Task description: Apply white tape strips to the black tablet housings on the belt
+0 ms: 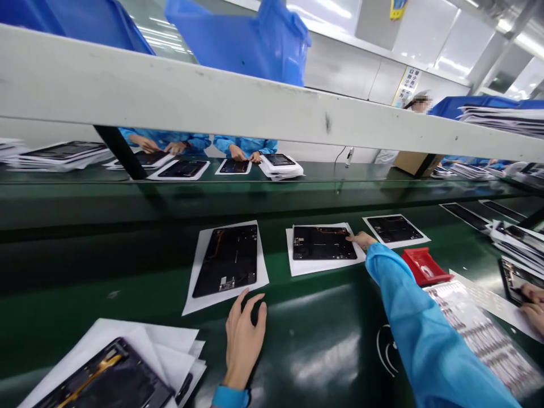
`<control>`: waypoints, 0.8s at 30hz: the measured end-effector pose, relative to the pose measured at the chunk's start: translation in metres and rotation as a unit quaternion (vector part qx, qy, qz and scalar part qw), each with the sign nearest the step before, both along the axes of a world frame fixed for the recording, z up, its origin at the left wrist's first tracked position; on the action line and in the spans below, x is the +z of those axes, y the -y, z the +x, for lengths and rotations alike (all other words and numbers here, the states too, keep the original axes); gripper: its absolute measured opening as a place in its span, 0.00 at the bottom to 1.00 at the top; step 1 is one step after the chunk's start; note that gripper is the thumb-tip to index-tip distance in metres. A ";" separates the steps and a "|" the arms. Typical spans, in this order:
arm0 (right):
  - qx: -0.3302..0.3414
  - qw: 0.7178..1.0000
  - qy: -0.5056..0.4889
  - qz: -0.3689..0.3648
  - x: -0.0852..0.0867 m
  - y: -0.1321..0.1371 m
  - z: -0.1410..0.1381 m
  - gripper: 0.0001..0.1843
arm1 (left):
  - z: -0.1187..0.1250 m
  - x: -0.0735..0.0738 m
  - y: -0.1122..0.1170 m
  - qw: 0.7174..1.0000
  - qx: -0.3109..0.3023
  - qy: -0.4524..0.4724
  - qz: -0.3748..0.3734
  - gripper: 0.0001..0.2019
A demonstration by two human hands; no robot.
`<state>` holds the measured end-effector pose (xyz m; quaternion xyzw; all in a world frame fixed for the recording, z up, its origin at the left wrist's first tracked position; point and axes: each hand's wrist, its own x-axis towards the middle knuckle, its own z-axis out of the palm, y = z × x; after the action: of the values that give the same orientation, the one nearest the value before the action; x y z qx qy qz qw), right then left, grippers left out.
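My right hand (pixel 362 240) reaches far out and pinches the right edge of a black tablet panel (pixel 325 245). White paper (pixel 300 266) lies under that panel, and a thin orange ribbon cable runs along its top. Closer to me, my left hand (pixel 244 334) hovers over the green surface, fingers curved and apart, holding nothing. Just beyond its fingertips is a second tablet panel (pixel 229 258) on its own white sheet. At the lower left, a third tablet panel (pixel 114 379) rests on a stack of papers, partly cut off by the frame.
Another panel (pixel 391 228) lies right of my right hand. A red tray (pixel 425 266) and a clear tray of small parts (pixel 480 328) sit by my right sleeve. A co-worker's hand (pixel 533 306) is at far right. A white shelf beam (pixel 255 102) crosses overhead, bearing blue bins (pixel 250 45).
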<state>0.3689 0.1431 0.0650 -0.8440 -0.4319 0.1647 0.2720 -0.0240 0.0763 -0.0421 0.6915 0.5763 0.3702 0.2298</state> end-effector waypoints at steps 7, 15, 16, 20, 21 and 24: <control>0.121 0.986 0.036 0.108 0.077 0.017 -0.055 0.11 | 0.000 0.005 0.010 0.995 0.004 0.102 0.006 0.18; 0.395 0.863 0.181 0.257 0.199 0.137 -0.147 0.08 | -0.029 0.014 0.082 0.977 0.027 0.210 -0.029 0.19; 0.417 0.857 0.169 0.250 0.208 0.152 -0.151 0.09 | -0.037 0.017 0.091 0.973 0.039 0.224 -0.038 0.20; 0.513 0.848 0.040 0.126 0.211 0.174 -0.157 0.20 | -0.069 0.034 0.124 0.959 0.067 0.262 -0.087 0.24; 0.537 0.839 -0.002 0.082 0.203 0.171 -0.160 0.22 | -0.074 0.037 0.132 0.957 0.063 0.266 -0.101 0.23; 0.592 0.796 -0.118 -0.036 0.160 0.150 -0.172 0.25 | -0.081 0.041 0.150 0.951 0.037 0.270 -0.142 0.23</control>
<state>0.1966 -0.0071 0.2252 -0.4066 -0.8057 0.4075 0.1395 -0.1049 -0.0740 -0.0006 0.5037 0.5645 0.4658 0.4589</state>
